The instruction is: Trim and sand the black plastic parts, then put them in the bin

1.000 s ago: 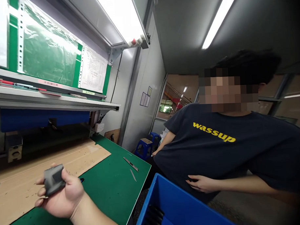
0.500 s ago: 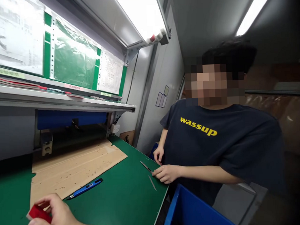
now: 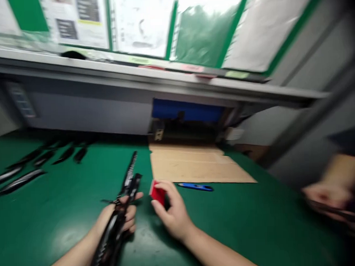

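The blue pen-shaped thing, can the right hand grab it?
Probably yes: the blue pen-shaped thing lies near the right hand with nothing seen between them, though that hand may need to put down the red block first.

The black parts (image 3: 107,237) looked glossy, like plastic — the red block (image 3: 158,194) matt — the green tabletop (image 3: 241,214) had a smooth sheen, the cardboard (image 3: 193,163) a dull face.

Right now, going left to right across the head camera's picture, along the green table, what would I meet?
Glossy black elongated pieces → left hand holding a long black item → right hand holding a small red block → slim blue pen-shaped tool → co-worker's hand.
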